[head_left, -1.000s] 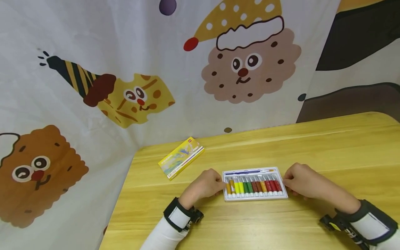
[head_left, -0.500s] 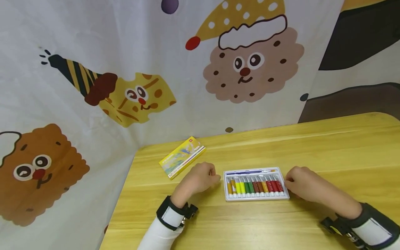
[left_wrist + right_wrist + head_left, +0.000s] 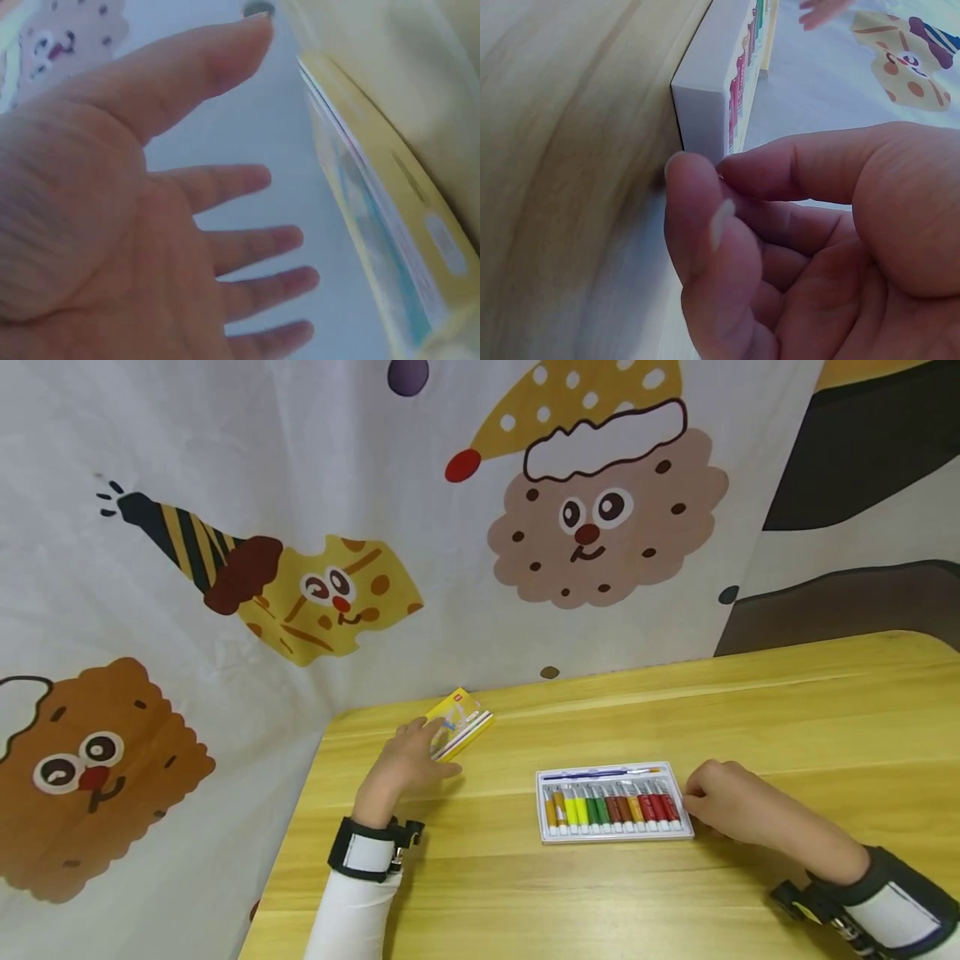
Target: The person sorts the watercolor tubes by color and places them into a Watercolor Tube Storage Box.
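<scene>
My left hand (image 3: 405, 766) reaches over the near end of a flat yellow box (image 3: 467, 720) with a colourful picture on it. In the left wrist view the thumb and fingers are spread, apart from the box (image 3: 409, 199). A white tray of paint tubes (image 3: 611, 838) lies flat on the table, with a thin blue paintbrush (image 3: 592, 774) along its far side. At the tray's right edge is my right hand (image 3: 731, 800), its fingers curled. In the right wrist view the thumb and index finger pinch at the tray's end (image 3: 701, 112), partly hiding its corner.
The wooden table (image 3: 570, 902) runs back to a white cloth (image 3: 375, 443) printed with cartoon biscuits and cheese. The cloth also hangs past the table's left edge. Both wrists wear black straps with small cameras.
My left hand has let go of the tray's left edge, moved left and away from me to the yellow box, and spread its fingers. The right hand stays at the tray.
</scene>
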`<state>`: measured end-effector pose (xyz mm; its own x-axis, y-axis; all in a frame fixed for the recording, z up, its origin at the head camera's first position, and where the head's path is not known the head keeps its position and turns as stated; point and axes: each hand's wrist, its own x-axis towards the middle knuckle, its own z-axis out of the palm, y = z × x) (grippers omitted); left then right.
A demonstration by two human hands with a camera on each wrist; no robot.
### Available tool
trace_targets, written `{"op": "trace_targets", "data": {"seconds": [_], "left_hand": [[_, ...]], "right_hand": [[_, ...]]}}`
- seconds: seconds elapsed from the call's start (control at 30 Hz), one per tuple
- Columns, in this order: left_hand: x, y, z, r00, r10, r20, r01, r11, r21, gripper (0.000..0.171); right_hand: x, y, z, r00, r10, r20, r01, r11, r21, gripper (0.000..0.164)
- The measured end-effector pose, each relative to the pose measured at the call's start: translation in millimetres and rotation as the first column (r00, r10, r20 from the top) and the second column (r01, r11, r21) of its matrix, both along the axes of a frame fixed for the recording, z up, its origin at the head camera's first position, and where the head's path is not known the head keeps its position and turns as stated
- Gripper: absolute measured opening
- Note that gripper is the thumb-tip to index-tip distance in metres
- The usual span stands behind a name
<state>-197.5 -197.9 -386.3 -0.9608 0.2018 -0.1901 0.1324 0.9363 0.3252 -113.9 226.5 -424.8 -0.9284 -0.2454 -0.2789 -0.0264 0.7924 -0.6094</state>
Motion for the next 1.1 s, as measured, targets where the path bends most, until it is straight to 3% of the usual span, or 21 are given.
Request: {"op": "trace_targets", "data": {"seconds": [0.27, 0.6, 0.93, 1.1], "left_hand": [[-9.8, -27, -12.7, 0.996, 0.05, 0.071, -0.048, 0.998, -0.042, 0.103], [-13.3, -33, -21.3, 0.992, 0.074, 0.098, -0.064, 0.994, -0.093, 0.099], [-7.2, -26, -16.1, 0.992, 0.033, 0.125, -0.03, 0.999, -0.019, 0.107], [-3.0, -17, -11.9, 0.992, -0.03, 0.124, 0.028, 0.999, 0.017, 0.106]], "right_hand": [[0.0, 0, 2.0, 1.0, -0.012, 0.027, 0.012, 1.0, 0.0, 0.015], [-1.4, 1, 2.3, 0.999, -0.015, 0.041, 0.015, 1.0, -0.001, 0.016], [-6.2, 13, 4.3, 0.994, -0.072, 0.081, 0.074, 0.997, -0.021, 0.021], [-11.2, 23, 5.6, 0.991, -0.089, 0.104, 0.092, 0.996, -0.023, 0.018]]}}
